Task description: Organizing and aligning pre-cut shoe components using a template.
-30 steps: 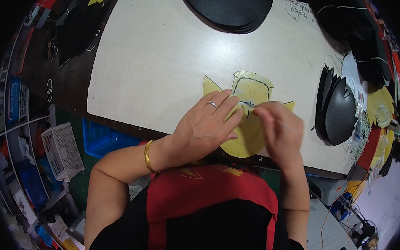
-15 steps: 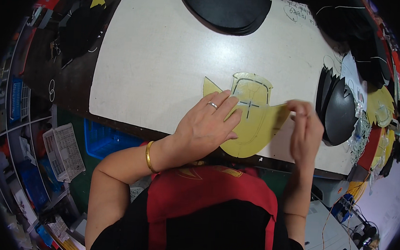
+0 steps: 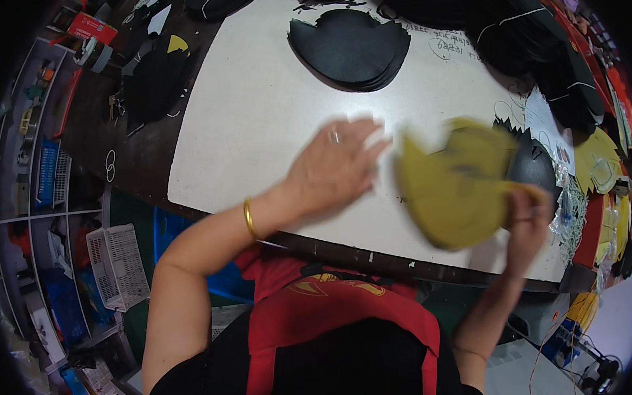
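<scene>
My right hand grips the right-hand corner of a yellow template, a flat curved sheet with dark marks. The sheet is blurred by motion and hangs over the right part of the white board, partly in front of a stack of black cut pieces. My left hand, with a ring and a gold bracelet, is above the middle of the board. Its fingers are stretched out and hold nothing. Farther off, another stack of black cut pieces with notched upper edges lies on the board.
The white board covers most of the dark table. More black bundles tied with cord line the far side. Yellow patterns lie at the far right. White elastic loops rest on the left; a white basket stands below.
The yellow template has left the board's middle and swung right in my right hand. My left hand has let go of it. The view has shifted, showing more of the far side.
</scene>
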The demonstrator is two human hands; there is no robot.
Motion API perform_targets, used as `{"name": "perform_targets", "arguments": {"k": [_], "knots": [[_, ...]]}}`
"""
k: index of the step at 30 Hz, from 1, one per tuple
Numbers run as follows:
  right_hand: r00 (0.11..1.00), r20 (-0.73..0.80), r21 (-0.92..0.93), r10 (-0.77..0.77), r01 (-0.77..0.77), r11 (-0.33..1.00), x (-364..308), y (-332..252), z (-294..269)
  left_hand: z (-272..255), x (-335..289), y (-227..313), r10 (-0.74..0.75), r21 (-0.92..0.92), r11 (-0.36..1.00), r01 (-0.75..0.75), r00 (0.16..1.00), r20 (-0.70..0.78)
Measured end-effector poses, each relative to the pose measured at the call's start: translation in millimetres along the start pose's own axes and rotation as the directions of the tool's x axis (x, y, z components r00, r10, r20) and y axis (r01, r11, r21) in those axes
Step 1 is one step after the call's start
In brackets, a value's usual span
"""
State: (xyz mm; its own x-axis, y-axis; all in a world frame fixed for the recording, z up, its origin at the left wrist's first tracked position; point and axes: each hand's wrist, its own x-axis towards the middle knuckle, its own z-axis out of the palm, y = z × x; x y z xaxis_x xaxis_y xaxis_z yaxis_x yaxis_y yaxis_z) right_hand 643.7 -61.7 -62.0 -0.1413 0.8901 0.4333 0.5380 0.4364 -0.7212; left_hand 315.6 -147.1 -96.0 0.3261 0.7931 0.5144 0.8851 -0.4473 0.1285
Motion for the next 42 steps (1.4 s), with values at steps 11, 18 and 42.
{"name": "perform_targets", "arguments": {"k": [11, 18, 42], "knots": [[0.950, -0.191, 0.318, 0.246, -0.177, 0.932, 33.6, 120.4, -137.3, 10.2, 17.9, -27.5, 0.240, -0.053, 0.970, -0.238, 0.970, 0.026], [0.884, 0.402, 0.246, 0.240, -0.356, 0.901, -2.0, -5.3, 24.5, -22.5, -25.2, 61.4, 0.263, -0.394, 0.893, -0.220, 0.963, 0.058], [0.878, 0.473, -0.399, 0.077, 0.135, 0.907, 4.5, -32.2, 73.6, -13.9, -28.5, 53.8, -0.161, -0.148, 0.971, 0.189, 0.970, 0.185]]}}
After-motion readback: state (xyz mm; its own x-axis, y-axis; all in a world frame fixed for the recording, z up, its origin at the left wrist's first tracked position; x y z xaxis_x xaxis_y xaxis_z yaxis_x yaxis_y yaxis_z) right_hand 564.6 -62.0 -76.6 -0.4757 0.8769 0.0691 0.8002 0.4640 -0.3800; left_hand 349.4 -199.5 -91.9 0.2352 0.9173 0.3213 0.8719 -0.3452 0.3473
